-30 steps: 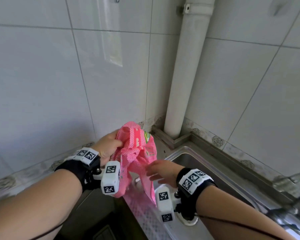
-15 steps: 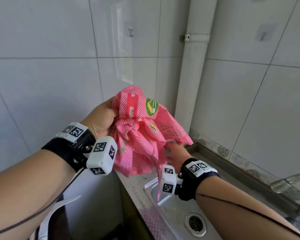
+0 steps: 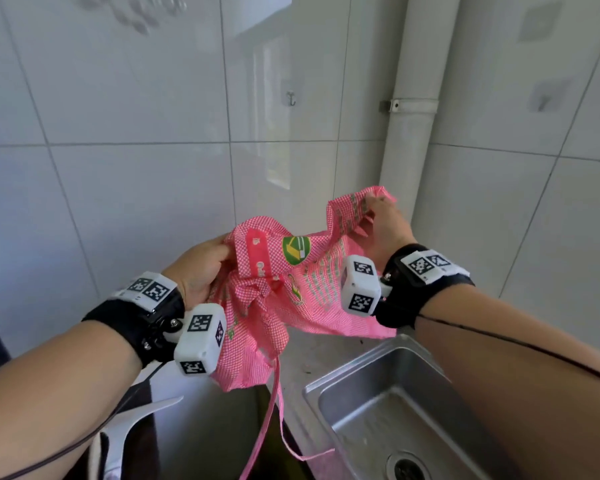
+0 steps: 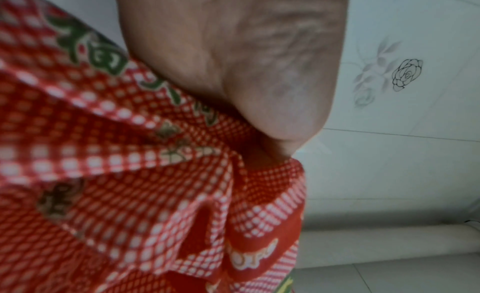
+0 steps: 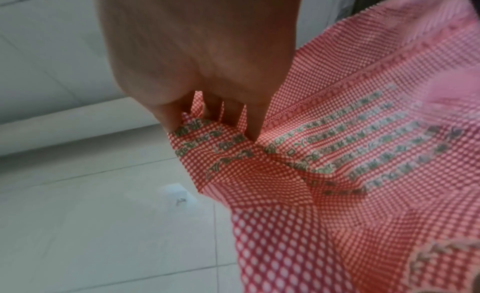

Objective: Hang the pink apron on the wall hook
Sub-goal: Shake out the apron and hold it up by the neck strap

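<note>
I have the pink apron (image 3: 302, 292) bunched in my left hand (image 3: 201, 268), and my right hand (image 3: 383, 226) has its fingers (image 5: 176, 118) pinching an edge at 2 o'clock; the wall hook (image 3: 291, 98) sits above at 12.

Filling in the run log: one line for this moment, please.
left hand: grips pink apron | right hand: pinches apron edge | wall hook: bare, above | apron: not hung

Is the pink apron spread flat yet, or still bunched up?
Still bunched. The pink apron hangs crumpled between the left hand and right hand, only partly pulled apart, a tie dangling below.
</note>
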{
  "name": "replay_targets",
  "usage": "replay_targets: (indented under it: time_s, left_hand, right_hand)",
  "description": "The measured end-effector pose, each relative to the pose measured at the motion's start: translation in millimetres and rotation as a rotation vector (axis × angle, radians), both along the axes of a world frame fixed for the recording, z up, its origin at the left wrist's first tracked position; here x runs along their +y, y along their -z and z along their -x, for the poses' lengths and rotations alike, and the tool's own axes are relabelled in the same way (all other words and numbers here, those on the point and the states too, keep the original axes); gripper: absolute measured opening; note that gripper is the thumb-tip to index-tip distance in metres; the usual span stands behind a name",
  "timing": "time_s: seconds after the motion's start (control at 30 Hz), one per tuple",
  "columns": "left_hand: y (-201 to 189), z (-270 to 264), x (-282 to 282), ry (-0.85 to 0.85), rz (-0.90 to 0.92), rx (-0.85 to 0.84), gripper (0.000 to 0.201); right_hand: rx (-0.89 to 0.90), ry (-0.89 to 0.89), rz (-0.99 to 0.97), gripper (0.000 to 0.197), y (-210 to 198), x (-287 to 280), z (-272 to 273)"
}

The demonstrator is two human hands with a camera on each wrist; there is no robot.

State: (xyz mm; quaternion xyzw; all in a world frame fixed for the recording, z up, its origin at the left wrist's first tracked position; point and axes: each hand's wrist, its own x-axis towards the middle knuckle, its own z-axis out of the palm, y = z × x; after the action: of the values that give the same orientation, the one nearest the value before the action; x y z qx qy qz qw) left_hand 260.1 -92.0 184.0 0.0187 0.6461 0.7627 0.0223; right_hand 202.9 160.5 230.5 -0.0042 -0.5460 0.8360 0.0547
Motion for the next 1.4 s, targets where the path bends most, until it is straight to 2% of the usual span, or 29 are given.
replay_targets:
  time_s: [0.1,0.17,0.3,0.5,0.7,0.8,1.0,1.07,1.13,1.33,1.4]
  left_hand:
    - [1,-3,-13,0.081,0.019,-0.102,0.044]
    - [3,-1,-21,0.050,0.037,-0.069,0.037]
    - [8,2,-33,-0.127,0.118,-0.008,0.019]
    - [3,-2,-41,-0.146,0.223,-0.014,0.014]
    - [-2,-3,-49,-0.204,0.275,0.024,0.013]
    - [-4,-2,-51,-0.199,0.270,0.045,0.014]
    - [-5,5,-60,-0.312,0.334,0.099,0.008]
    - [-9,5,-60,-0.311,0.347,0.115,0.010]
    - [-14,5,-58,-0.307,0.350,0.137,0.011]
    - [-43,3,-45,-0.299,0.414,0.253,0.015]
    - [-59,3,-41,-0.321,0.410,0.326,0.022]
  right_hand:
    - [0.045,0.002,-0.066,0.024,-12,4,1]
    - [0.060,0.016,-0.098,0.023,-18,6,-1]
    - [0.071,0.072,-0.124,0.015,-26,10,-5]
    - [0.089,0.156,-0.192,0.016,-31,17,-14]
    - [0.124,0.167,-0.274,0.002,-34,27,-27]
    - [0.119,0.211,-0.277,0.006,-33,32,-25]
    - [0.024,0.341,-0.342,0.010,-27,46,-12]
    - [-0.028,0.311,-0.431,0.015,-22,47,-12]
    - [-0.021,0.225,-0.424,0.013,-19,41,-15]
    - [0.008,-0.099,-0.587,0.012,-11,-5,-30]
    - [-0.012,-0.215,-0.627,0.019,-8,-21,-38]
